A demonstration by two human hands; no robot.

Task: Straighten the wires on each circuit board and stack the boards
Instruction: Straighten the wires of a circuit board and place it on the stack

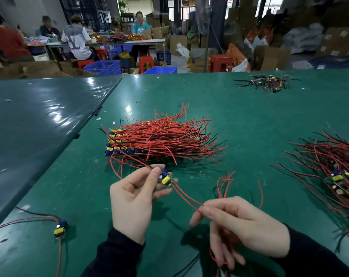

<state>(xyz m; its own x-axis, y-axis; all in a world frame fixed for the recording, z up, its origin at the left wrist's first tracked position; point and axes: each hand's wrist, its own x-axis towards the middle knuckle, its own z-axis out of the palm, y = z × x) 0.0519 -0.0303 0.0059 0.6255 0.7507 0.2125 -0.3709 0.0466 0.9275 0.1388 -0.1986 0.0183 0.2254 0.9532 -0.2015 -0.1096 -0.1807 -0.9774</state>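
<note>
My left hand (133, 193) pinches a small circuit board (166, 178) with yellow and blue parts, lifted just above the green table (249, 120). Two red wires (186, 197) run from the board down to my right hand (239, 224), which pinches them between thumb and forefinger. More red wire ends curl up behind my right hand. Behind my hands lies a stack of boards (159, 138), components at its left, red and black wires fanned out to the right.
A loose heap of boards with tangled wires (337, 172) lies at the right edge. One single board (60, 229) lies at the near left. A small tangle of parts (266, 82) sits far right. A darker table (39, 120) adjoins on the left; people work beyond.
</note>
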